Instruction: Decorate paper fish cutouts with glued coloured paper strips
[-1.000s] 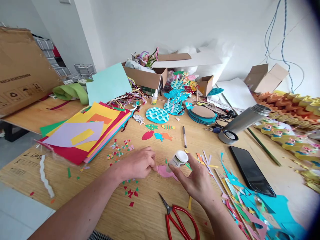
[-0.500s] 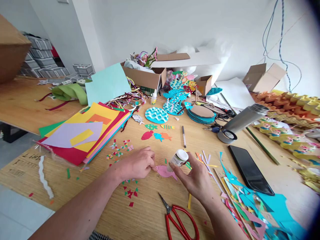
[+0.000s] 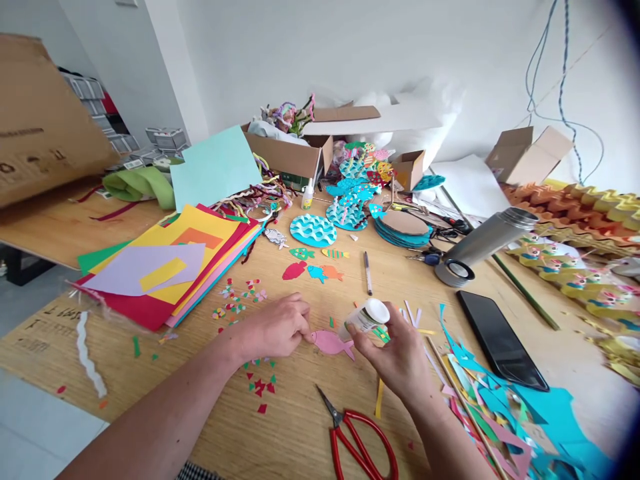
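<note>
A pink paper fish (image 3: pixel 330 342) lies flat on the wooden table, its head to the left. At that head my left hand (image 3: pixel 283 327) is closed, thumb and fingertip pinching the edge. Held in my right hand (image 3: pixel 400 347) is a small white glue bottle (image 3: pixel 367 316), tilted with its base up and its tip down near the fish's tail. The tip itself is hard to make out. Behind the bottle, a green patterned paper fish (image 3: pixel 383 333) shows in part. Red-handled scissors (image 3: pixel 363 440) rest nearer me, below the pink fish.
Tiny paper pieces (image 3: pixel 257 383) are scattered around my left forearm. Farther back lie several cut paper fish (image 3: pixel 294 270) and a pen (image 3: pixel 368 273). On the right are a phone (image 3: pixel 500 340), a steel flask (image 3: pixel 490 243) and paper scraps (image 3: pixel 500 400). Coloured sheets (image 3: pixel 150 267) are stacked left.
My right hand has shifted slightly right with the glue bottle, which leans more. My left hand stays at the fish. At far left, a large cardboard box has moved farther into view.
</note>
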`<state>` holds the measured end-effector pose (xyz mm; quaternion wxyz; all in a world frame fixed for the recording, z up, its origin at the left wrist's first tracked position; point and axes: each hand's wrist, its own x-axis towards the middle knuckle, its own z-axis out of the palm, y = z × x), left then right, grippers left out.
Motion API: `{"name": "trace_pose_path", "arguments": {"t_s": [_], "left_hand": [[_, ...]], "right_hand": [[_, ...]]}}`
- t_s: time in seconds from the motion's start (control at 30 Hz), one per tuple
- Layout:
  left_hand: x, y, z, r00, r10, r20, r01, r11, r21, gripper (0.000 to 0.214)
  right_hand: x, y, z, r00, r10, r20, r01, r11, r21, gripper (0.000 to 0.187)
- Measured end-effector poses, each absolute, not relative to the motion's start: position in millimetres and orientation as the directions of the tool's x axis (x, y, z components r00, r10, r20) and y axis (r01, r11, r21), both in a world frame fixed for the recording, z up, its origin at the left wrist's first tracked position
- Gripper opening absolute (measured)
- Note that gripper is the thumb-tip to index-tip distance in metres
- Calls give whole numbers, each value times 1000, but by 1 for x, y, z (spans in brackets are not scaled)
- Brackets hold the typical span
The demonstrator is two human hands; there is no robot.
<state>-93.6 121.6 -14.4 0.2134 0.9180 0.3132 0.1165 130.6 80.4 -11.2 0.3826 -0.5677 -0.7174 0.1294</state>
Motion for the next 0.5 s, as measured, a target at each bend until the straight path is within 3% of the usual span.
{"name": "trace_pose_path", "arguments": {"t_s": [0.33,0.5], "left_hand": [[-90,119,-13,775,623,110,523,-728,443,29],[-88,119,-12,811,570,131,446,-747,493,41]], "right_hand": [[117,79,-15,-124,917,379,741,340,-580,19],[117,79,-19,-131,912,389,735,353,-580,18]]}}
